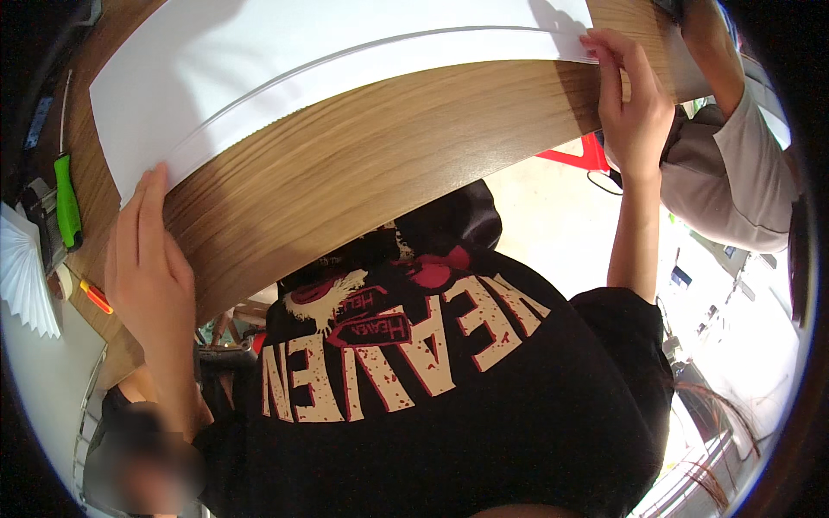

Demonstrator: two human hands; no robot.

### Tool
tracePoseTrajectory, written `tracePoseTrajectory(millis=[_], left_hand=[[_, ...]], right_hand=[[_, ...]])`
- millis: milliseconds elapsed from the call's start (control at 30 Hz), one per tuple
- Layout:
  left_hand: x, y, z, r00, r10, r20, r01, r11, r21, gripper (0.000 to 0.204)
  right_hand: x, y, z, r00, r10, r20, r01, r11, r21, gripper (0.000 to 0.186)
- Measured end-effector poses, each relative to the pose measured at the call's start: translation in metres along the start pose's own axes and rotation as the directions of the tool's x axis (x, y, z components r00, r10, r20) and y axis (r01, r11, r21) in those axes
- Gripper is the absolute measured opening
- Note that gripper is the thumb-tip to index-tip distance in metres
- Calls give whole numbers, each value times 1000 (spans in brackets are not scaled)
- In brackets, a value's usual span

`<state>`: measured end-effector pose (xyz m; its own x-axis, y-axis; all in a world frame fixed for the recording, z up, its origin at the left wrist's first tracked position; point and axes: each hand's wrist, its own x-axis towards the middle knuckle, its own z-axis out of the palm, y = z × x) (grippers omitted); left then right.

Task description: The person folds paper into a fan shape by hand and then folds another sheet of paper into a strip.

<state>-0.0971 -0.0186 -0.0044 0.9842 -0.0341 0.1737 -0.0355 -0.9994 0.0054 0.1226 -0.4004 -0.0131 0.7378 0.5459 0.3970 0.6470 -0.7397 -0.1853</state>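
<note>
A large white sheet of paper lies on the wooden table, with a long narrow folded band along its near edge. My left hand rests at the paper's near left corner, fingers stretched out with the tips touching it. My right hand holds the near right end of the band, fingers bent and closed at the paper's edge.
At the left lie a green-handled screwdriver, a yellow-and-red handled tool, a tape roll and a pleated white paper piece. Another person's arm is at the right. A red stool stands beyond the table edge.
</note>
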Motion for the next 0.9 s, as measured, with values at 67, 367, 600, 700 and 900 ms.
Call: tracePoseTrajectory(millis=[67,367,600,700,900], left_hand=[[2,21,-6,987,-125,104,116,989,88,60],[10,37,0,986,-38,161,29,998,56,53],[16,68,6,992,-38,121,36,999,17,63],[19,68,8,995,-35,95,30,998,53,62],[32,83,20,1000,9,-14,-13,961,-276,62]], right_hand=[[-8,-7,-5,998,-49,25,50,999,-19,23],[-24,-26,2,959,-217,182,253,946,-205,51],[-24,-54,3,933,-195,304,264,942,-209,69],[-20,-66,-4,916,-162,367,286,904,-317,72],[-17,-74,12,927,-257,272,281,958,-52,86]])
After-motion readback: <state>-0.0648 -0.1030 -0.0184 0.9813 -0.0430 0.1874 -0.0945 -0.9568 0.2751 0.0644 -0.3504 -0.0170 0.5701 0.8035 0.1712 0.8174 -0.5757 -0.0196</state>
